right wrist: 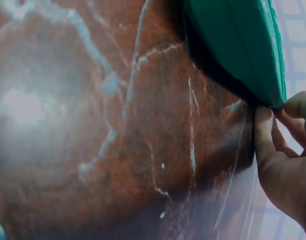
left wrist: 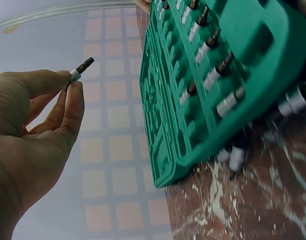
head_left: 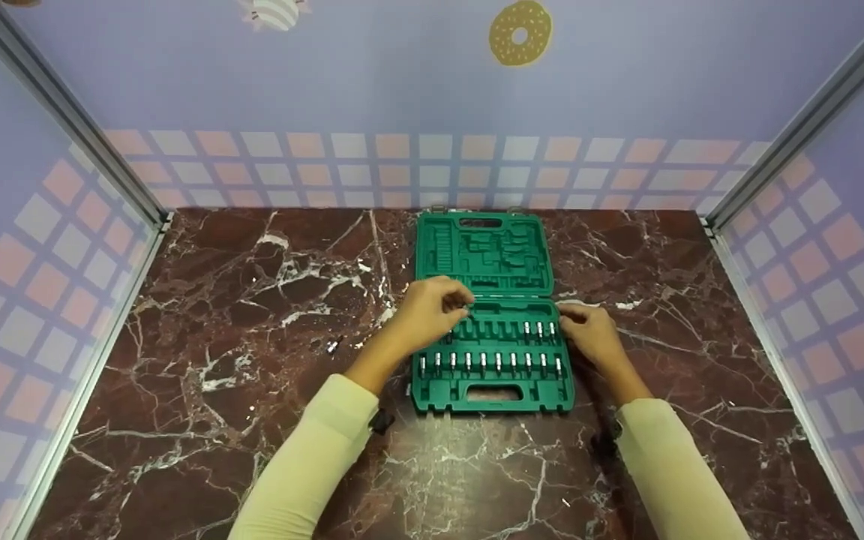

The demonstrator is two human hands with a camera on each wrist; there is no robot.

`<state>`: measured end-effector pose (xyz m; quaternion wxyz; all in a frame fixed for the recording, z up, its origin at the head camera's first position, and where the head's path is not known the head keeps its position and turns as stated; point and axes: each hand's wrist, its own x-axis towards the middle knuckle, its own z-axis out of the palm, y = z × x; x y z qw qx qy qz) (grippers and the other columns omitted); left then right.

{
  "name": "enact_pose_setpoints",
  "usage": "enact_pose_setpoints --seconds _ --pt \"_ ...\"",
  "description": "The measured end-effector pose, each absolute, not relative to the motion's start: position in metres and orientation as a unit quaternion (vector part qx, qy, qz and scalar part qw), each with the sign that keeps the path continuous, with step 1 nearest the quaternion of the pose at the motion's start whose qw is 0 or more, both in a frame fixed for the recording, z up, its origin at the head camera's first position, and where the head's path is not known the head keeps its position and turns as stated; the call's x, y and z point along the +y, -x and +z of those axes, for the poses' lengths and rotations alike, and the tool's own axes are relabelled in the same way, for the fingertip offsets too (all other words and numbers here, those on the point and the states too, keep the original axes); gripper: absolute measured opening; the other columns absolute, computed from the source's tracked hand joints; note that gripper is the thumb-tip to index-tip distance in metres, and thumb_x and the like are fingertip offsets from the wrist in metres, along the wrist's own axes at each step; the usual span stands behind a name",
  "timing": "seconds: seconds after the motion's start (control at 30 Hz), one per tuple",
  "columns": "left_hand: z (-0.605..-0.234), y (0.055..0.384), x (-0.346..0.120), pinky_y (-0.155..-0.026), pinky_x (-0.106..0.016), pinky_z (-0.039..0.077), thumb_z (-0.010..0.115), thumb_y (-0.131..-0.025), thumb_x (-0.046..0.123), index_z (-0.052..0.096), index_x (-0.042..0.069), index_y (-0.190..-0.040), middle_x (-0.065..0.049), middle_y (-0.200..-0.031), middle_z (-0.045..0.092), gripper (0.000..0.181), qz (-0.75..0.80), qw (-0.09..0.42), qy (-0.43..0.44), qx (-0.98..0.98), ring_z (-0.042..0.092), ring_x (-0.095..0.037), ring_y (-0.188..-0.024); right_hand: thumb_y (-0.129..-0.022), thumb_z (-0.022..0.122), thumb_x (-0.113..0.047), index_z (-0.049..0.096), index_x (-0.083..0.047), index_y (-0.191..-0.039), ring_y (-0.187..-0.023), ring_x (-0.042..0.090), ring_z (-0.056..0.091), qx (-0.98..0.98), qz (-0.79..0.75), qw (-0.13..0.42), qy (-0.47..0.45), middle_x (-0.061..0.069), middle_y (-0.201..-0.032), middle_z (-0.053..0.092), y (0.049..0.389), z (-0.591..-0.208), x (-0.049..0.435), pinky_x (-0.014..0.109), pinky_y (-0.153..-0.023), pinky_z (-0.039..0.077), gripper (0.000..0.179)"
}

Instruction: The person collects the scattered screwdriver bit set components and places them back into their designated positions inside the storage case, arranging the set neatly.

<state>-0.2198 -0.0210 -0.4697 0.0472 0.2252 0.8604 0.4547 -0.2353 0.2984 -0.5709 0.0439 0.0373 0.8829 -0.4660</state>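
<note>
A green plastic tool case (head_left: pixel 436 390) lies unfolded on the table, its moulded lid half (head_left: pixel 447 279) toward the back wall. Between thumb and fingertips my left hand (head_left: pixel 432 311) pinches a small bit socket (left wrist: pixel 82 69), silver at the base with a dark tip, over the left of the case. My right hand (head_left: pixel 589 330) holds the case's right edge near the hinge, thumb and fingers at its corner in the right wrist view. Silver bit sockets (head_left: pixel 483 362) fill the front row; the row behind has three at its right and one by the left hand, with bare slots between.
Several loose sockets (left wrist: pixel 237 156) lie on the dark red marbled table (head_left: pixel 199 450) left of the case; one loose piece (head_left: pixel 333 346) shows in the head view. Patterned panels (head_left: pixel 372 90) enclose the back and both sides.
</note>
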Motion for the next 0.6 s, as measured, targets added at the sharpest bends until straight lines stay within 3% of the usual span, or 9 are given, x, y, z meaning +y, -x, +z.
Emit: enact_pose_setpoints --seconds 0.2,0.6 --pt "-0.474 0.226 0.001 -0.080 -0.026 0.059 0.072 -0.094 0.002 0.074 0.005 -0.108 -0.008 -0.103 0.073 0.014 0.465 0.083 -0.221 0.853 0.067 -0.017 -0.090 -0.098 0.061 -0.013 0.072 -0.006 -0.130 -0.094 0.021 0.067 0.892 -0.448 0.042 -0.046 0.018 -0.130 0.070 0.235 -0.570 0.298 0.023 -0.073 0.053 0.035" --pt "-0.483 0.240 0.036 -0.082 -0.029 0.059 0.070 -0.098 0.008 0.075 0.009 -0.108 -0.007 -0.107 0.075 0.011 0.443 0.149 -0.217 0.857 0.069 -0.015 -0.095 -0.094 0.064 -0.015 0.073 -0.006 -0.127 -0.105 0.033 0.067 0.915 -0.398 0.029 -0.051 0.018 -0.123 0.073 0.236 -0.565 0.292 0.047 -0.090 0.055 0.036"
